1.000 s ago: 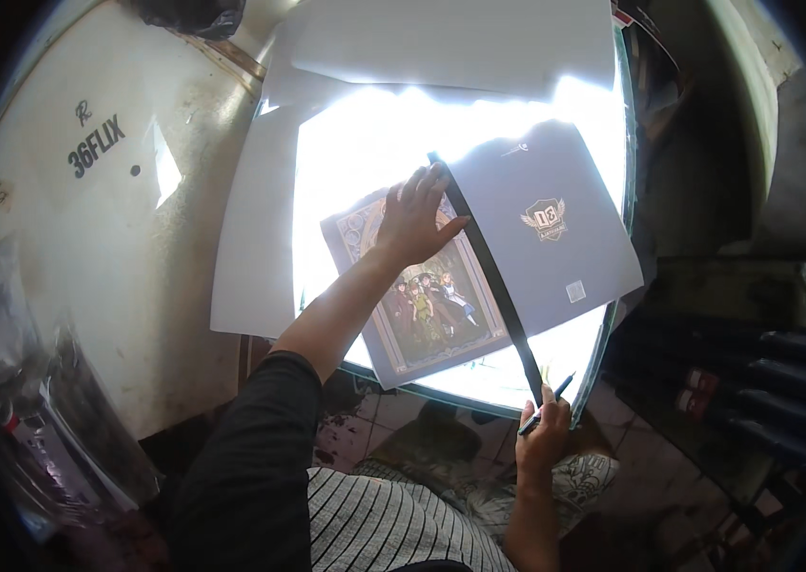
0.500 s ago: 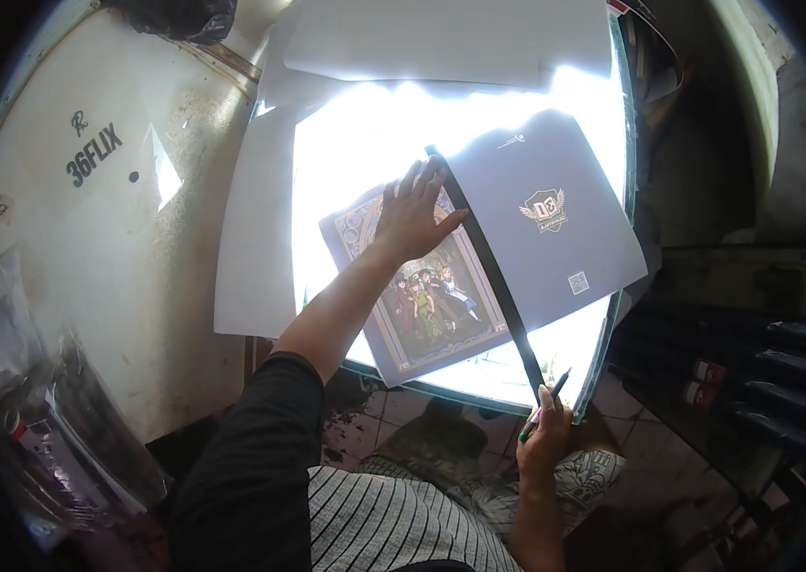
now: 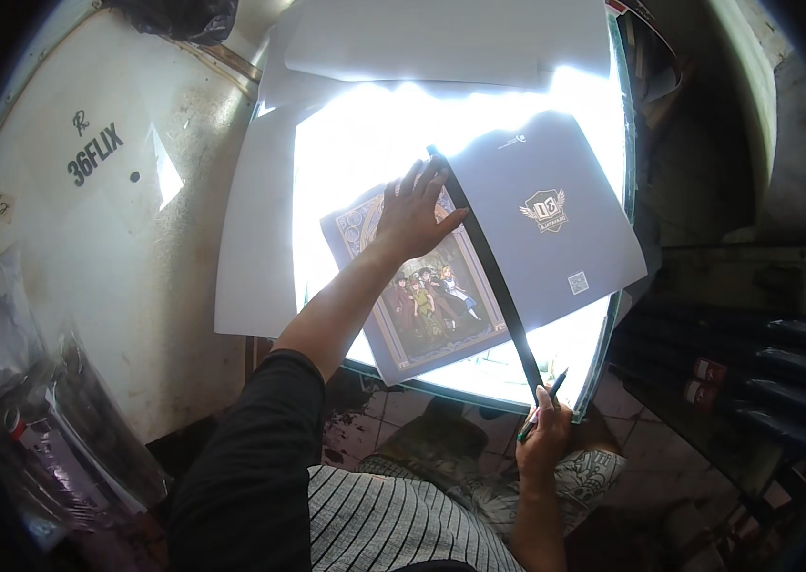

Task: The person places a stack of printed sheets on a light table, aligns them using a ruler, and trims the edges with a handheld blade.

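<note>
A printed purple-grey cover [image 3: 574, 172] lies tilted on a brightly lit table. Its left half bears a framed picture of cartoon figures, its right half a winged crest and a small square code. A long, thin black strip [image 3: 489, 253] runs slantwise down between the halves, past the cover's lower edge. My left hand [image 3: 410, 214] rests flat on the picture side, fingers spread, thumb and fingertips at the strip's upper part. At the strip's lower end, my right hand [image 3: 546, 429] is closed, pinching the strip and holding a dark pen [image 3: 555, 389].
White sheets [image 3: 441, 43] cover the lit table's far end, with another along its left side. A pale board [image 3: 40, 219] stands at the left, with clear plastic bags [image 3: 79, 419] below. Dark rolls [image 3: 775, 381] lie at the right. The table's glass edge [image 3: 606, 338] is near my right hand.
</note>
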The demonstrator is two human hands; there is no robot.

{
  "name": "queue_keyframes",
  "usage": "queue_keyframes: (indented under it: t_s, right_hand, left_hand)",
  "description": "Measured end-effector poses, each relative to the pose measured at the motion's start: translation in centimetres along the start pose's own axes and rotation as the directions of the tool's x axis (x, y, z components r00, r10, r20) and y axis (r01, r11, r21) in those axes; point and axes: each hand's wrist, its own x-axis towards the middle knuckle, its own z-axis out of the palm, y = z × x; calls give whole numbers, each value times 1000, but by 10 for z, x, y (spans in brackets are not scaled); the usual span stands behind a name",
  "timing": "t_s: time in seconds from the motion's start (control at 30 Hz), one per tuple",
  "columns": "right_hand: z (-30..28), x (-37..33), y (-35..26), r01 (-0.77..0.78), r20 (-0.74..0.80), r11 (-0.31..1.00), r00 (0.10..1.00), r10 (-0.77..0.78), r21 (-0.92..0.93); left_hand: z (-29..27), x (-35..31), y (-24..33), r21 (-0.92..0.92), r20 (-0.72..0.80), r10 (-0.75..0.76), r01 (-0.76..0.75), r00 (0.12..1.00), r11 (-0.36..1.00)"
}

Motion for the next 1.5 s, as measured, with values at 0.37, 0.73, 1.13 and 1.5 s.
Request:
queue_keyframes:
  t_s: [0.37, 0.73, 1.13, 1.5]
  right_hand:
    - [0, -1, -5, -7, -10, 1000, 1000, 7, 9]
    - [-2, 7, 1, 17, -38, 1000, 999, -16, 6]
    - [1, 0, 8, -55, -16, 998, 998, 55, 24]
    - [0, 4, 5, -50, -47, 997, 997, 53, 63]
  left_hand:
    - [-2, -5, -4, 3, 6, 0, 0, 1000, 1000]
    - [-28, 4, 12, -107, 79, -8, 16, 997, 994]
    - [-7, 3, 9, -113, 19, 44, -42, 999, 993]
    - [-10, 3, 8, -83, 51, 29, -24, 998, 996]
